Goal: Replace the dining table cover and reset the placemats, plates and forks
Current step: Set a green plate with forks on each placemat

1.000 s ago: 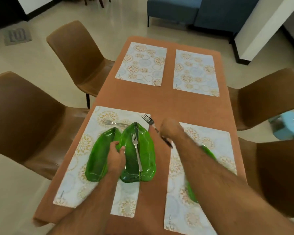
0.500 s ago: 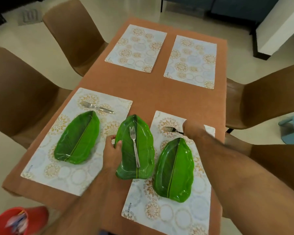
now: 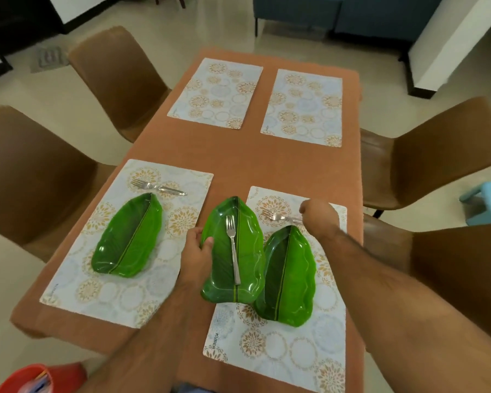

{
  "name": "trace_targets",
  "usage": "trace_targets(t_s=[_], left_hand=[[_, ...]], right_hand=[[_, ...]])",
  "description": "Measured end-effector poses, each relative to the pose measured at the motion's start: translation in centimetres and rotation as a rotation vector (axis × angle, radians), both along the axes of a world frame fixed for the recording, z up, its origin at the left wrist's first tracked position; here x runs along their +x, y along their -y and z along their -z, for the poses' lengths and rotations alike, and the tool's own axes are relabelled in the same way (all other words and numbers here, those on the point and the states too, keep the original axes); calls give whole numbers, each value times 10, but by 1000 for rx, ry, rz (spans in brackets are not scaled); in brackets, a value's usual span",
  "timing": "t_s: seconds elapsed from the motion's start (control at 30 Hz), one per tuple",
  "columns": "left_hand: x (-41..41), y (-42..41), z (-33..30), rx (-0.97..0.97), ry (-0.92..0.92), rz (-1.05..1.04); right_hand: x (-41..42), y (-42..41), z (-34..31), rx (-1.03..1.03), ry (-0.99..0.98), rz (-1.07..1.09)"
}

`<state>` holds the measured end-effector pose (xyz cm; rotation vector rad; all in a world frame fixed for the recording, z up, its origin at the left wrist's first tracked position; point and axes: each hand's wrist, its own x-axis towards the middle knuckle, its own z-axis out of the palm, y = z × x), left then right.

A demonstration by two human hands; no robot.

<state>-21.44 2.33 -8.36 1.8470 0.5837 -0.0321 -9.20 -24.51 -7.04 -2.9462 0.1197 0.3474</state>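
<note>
"KUBER" reads on the near right placemat (image 3: 270, 350); the left hand (image 3: 194, 255) grips a leaf plate (image 3: 247, 251) carrying a fork (image 3: 233, 248), the right hand (image 3: 319, 219) pinches another fork (image 3: 278, 216) on that mat

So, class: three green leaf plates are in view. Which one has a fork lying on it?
The middle plate, gripped at its edge by the left hand. Its fork lies on it; the other two forks lie on placemats.

The near right placemat (image 3: 278, 344) has the word "KUBER" on its left edge. No other words can be read.
</note>
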Motion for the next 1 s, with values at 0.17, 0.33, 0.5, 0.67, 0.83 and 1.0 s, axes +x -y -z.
trace_targets(t_s=[0.17, 0.33, 0.5, 0.67, 0.83, 1.0], left_hand=[[10, 46, -16, 35, 26, 114], [1, 112, -32, 19, 36, 271], [-21, 187, -44, -33, 41, 423], [-60, 276, -48, -51, 21, 559], [-103, 380, -52, 17, 54, 633], [-150, 502, -62, -29, 72, 727]], right_hand=[[-61, 9, -19, 397, 95, 253], [-129, 28, -24, 811, 46, 599], [-186, 85, -31, 1002, 69, 737], [-249, 170, -46, 979, 77, 790], [-307, 270, -47, 1037, 149, 887], [-368, 382, -61, 1042, 268, 966]])
